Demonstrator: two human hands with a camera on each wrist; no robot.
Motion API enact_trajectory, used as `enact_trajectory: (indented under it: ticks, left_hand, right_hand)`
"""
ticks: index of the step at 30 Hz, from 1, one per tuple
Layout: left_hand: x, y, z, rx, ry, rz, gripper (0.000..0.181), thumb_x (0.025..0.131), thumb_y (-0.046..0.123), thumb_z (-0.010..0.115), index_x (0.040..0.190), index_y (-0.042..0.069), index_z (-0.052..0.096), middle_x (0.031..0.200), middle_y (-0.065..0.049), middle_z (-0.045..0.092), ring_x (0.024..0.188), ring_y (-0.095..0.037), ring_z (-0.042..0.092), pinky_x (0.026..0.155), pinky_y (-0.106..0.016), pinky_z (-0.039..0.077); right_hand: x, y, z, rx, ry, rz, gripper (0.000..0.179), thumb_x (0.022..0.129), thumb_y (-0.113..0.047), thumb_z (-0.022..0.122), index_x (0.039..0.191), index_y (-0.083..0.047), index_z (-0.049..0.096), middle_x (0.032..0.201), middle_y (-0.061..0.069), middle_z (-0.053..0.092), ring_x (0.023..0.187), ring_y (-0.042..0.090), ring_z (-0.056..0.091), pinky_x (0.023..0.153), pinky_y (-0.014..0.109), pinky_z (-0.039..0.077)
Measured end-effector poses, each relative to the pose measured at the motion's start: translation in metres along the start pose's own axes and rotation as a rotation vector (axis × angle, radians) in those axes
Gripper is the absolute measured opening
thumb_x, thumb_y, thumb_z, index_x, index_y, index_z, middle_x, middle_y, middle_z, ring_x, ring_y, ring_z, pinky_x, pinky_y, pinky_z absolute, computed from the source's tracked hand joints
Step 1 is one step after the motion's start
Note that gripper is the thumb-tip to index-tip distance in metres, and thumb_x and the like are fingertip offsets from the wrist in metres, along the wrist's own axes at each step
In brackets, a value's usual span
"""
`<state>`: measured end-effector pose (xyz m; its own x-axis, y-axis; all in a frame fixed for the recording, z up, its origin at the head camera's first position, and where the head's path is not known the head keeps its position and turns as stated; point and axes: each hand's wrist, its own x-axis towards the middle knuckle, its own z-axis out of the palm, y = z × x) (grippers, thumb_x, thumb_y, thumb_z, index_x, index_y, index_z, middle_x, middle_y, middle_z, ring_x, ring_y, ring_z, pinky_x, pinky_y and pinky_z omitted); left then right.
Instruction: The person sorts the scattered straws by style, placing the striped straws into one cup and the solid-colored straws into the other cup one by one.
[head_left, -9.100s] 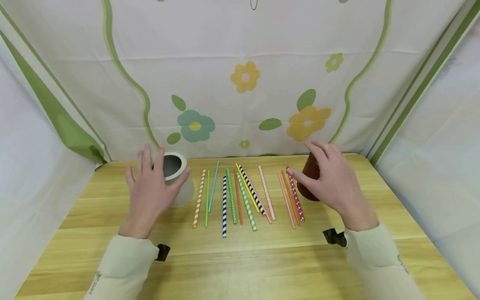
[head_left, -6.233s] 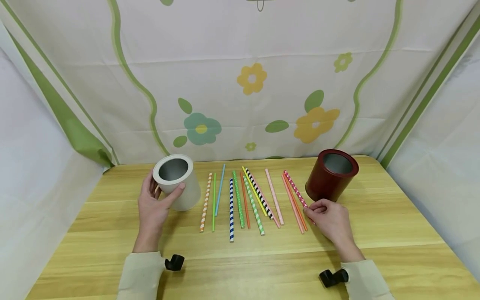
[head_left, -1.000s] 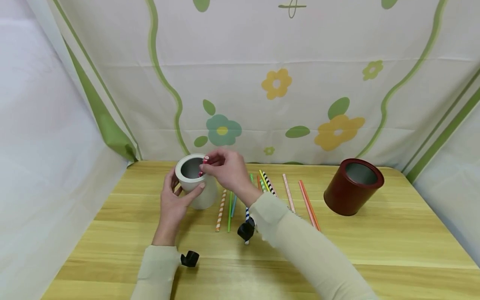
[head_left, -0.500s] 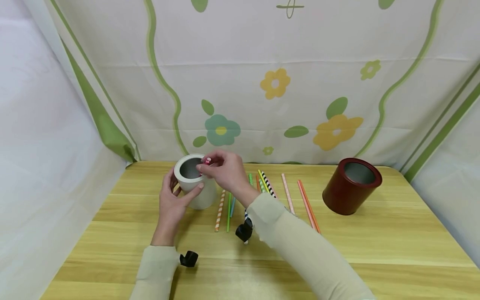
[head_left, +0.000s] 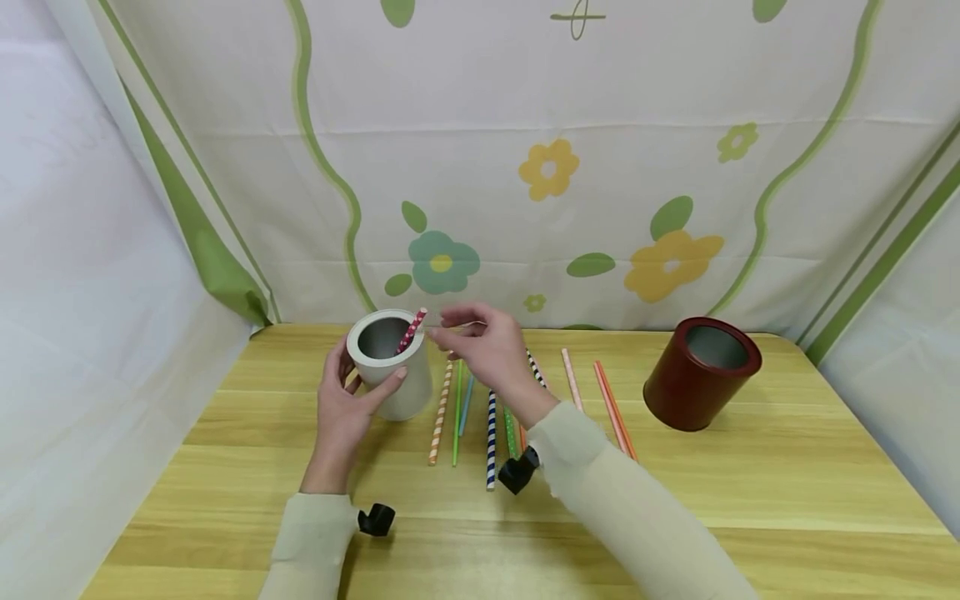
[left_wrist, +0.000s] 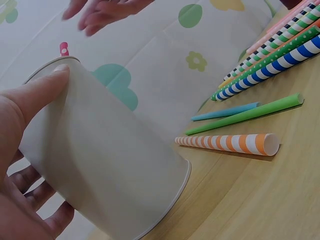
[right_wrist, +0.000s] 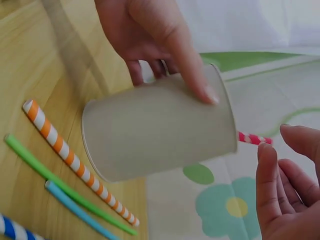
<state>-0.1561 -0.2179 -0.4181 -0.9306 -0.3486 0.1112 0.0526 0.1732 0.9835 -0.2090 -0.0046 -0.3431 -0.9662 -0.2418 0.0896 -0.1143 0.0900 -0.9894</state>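
Patterned curtain [head_left: 465, 167] with green vines and flowers forms the backdrop to a wood-grain table [head_left: 450, 550]. White fabric [head_left: 97, 275] borders the work area at the left.

Left hand [head_left: 347, 412]: grasps the white can [head_left: 405, 392]. The fingers curl around the far left side, and the thumb presses on the near wall just below the rim. The can's mouth faces up toward the head camera.

Dotted pink straw [head_left: 411, 331]: positioned inside the white can, tilted, its upper end projecting above the rim on the right side.

Right hand [head_left: 491, 354]: located just beside the projecting end of the straw. Thumb and forefinger are spread apart; the fingers grip nothing.

Loose straws lie on the table to the right of the white can. Nearest is an orange-striped straw [head_left: 440, 417], followed by a plain green straw [head_left: 457, 425], a light blue straw [head_left: 467, 408] and a blue-striped straw [head_left: 491, 442]. The right arm partly covers the middle group. A pale pink straw [head_left: 572, 379] lies farther right.

Red can [head_left: 697, 387]: stands at the right, well apart from both hands.
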Motion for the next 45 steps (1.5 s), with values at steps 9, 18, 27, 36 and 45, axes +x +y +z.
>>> enact_trajectory:
  ticks: [9, 18, 27, 36, 45]
  left_hand:
    - [-0.001, 0.003, -0.001, -0.003, -0.002, -0.014, 0.096, 0.088, 0.025, 0.092, 0.166, 0.023, 0.036, 0.167, -0.003, 0.045, 0.155, -0.026, 0.038, 0.131, -0.055, 0.034]
    - [0.000, 0.002, -0.002, -0.005, 0.001, -0.003, 0.095, 0.088, 0.022, 0.092, 0.165, 0.022, 0.037, 0.166, -0.003, 0.045, 0.153, -0.025, 0.039, 0.131, -0.055, 0.033]
    - [0.000, 0.001, -0.002, -0.003, -0.004, -0.008, 0.094, 0.088, 0.022, 0.092, 0.165, 0.022, 0.038, 0.166, -0.004, 0.046, 0.154, -0.026, 0.039, 0.131, -0.056, 0.034]
    - [0.000, 0.002, 0.000, -0.014, -0.007, -0.005, 0.093, 0.088, 0.022, 0.092, 0.164, 0.022, 0.039, 0.165, -0.002, 0.046, 0.153, -0.025, 0.040, 0.131, -0.054, 0.034]
    - [0.000, 0.000, -0.001, -0.011, -0.008, -0.016, 0.093, 0.089, 0.023, 0.092, 0.164, 0.023, 0.038, 0.165, -0.002, 0.046, 0.153, -0.025, 0.040, 0.131, -0.054, 0.035]
  right_hand:
    - [-0.036, 0.020, -0.057, -0.049, 0.117, 0.030, 0.029, 0.094, -0.024, 0.086, 0.119, -0.014, 0.077, 0.118, 0.006, 0.077, 0.090, 0.021, 0.076, 0.082, 0.039, 0.068]
    - [-0.061, 0.058, -0.111, -0.252, 0.259, 0.106, 0.031, 0.097, -0.031, 0.083, 0.118, -0.009, 0.080, 0.108, 0.009, 0.081, 0.088, 0.026, 0.079, 0.077, 0.036, 0.069]
    - [-0.064, 0.084, -0.136, -0.276, 0.318, 0.276, 0.033, 0.097, -0.032, 0.082, 0.121, -0.010, 0.078, 0.109, 0.009, 0.079, 0.092, 0.023, 0.077, 0.079, 0.033, 0.067]
    - [-0.060, 0.099, -0.149, -0.509, 0.285, 0.267, 0.032, 0.095, -0.031, 0.083, 0.114, -0.006, 0.078, 0.101, 0.013, 0.080, 0.079, 0.020, 0.072, 0.062, 0.025, 0.058]
    - [-0.056, 0.109, -0.147, -0.605, 0.258, 0.283, 0.026, 0.093, -0.027, 0.083, 0.105, -0.005, 0.078, 0.094, 0.012, 0.078, 0.072, 0.017, 0.068, 0.061, 0.026, 0.055]
